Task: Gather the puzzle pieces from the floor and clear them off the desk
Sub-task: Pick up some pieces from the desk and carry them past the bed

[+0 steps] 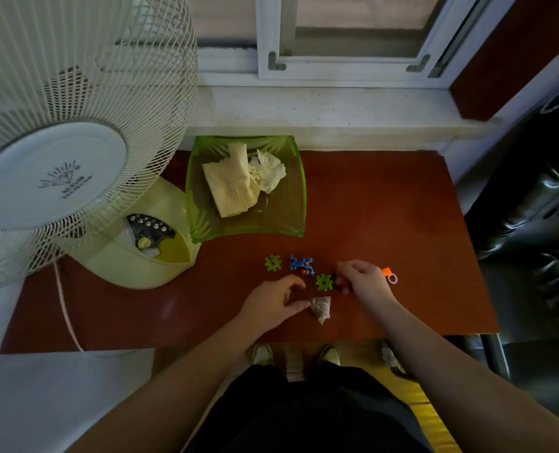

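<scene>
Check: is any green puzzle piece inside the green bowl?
No. Both green pieces lie on the desk; the bowl holds only tissues.

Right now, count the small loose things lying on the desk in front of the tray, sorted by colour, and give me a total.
Green puzzle pieces: 2, one at the left and one between the hands
Blue toy figure: 1
Orange and pink ring toy: 1
Grey crumpled packet: 1
Total: 5
Anything under the right hand is hidden, so not counted.
</scene>
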The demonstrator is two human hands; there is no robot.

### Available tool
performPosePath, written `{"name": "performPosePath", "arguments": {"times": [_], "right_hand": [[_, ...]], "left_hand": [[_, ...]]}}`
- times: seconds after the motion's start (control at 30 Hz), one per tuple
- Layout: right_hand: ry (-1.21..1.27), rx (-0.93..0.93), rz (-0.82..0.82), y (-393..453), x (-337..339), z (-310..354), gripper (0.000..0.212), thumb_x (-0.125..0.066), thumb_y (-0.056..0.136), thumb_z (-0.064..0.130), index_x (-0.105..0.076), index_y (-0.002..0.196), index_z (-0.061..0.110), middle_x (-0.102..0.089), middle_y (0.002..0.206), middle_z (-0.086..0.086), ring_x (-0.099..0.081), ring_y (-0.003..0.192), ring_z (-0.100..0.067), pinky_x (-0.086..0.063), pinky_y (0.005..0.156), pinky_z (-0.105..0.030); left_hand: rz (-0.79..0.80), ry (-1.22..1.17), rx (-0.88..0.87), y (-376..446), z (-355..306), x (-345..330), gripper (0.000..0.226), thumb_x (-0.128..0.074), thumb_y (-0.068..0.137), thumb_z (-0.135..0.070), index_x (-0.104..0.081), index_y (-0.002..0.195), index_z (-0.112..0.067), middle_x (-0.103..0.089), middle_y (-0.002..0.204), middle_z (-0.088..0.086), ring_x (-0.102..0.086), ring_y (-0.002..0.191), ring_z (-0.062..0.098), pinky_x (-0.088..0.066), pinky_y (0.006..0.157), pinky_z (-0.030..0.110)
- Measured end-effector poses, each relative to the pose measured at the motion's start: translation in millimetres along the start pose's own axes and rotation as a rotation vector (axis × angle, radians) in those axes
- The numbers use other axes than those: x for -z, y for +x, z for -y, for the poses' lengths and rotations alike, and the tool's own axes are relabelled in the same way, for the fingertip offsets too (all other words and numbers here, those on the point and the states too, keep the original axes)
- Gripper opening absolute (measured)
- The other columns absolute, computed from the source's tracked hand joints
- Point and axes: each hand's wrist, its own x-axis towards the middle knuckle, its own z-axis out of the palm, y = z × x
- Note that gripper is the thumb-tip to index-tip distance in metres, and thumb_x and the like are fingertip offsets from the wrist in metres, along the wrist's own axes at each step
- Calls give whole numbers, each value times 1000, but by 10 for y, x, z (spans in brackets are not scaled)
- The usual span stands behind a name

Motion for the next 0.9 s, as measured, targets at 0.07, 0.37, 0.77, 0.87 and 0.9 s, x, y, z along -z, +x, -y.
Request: {"name": "performPosePath", "arguments": {"times": [0.07,0.37,0.77,0.87,0.9], "right_hand": [[-245,116,-29,26,48,-48,18,-61,92,31,-71,97,18,-71,75,-1,-59,50,-7,-46,48,-19],[-1188,369,51,75,-87,-67,50,-58,90,43,-44,137,33,-70,102,-2,-69,81,-23,-56,61,-36],[-1190,281,168,192,-158,171,31,-61,86,37,-54,111,19,-62,92,-2,-64,85,-26,-50,64,-35],[-1049,279,180,204,-128,85,25,-58,86,39,-59,106,22,-63,87,-3,-64,78,-25,-53,64,-37],[-963,273,180,207,-118,47,22,-58,86,39,-61,102,24,-65,86,-3,-64,75,-24,-53,63,-37]], "left_hand": [[-2,92,-66,26,-95,-52,37,-59,89,-46,-53,122,-31,-48,63,-11,-49,57,4,-35,51,22],[-110,243,-24,60,57,20,37,-57,92,-40,-51,126,-27,-46,64,-14,-49,56,2,-29,45,17],[-64,288,7,31,200,100,37,-61,90,-41,-52,123,-27,-64,87,-6,-62,76,12,-30,50,18],[-53,303,15,49,199,72,30,-59,92,-40,-53,118,-27,-50,71,-13,-52,63,7,-29,48,20],[-53,310,16,59,205,62,28,-58,92,-40,-54,117,-27,-49,71,-14,-51,62,6,-30,48,20]]}}
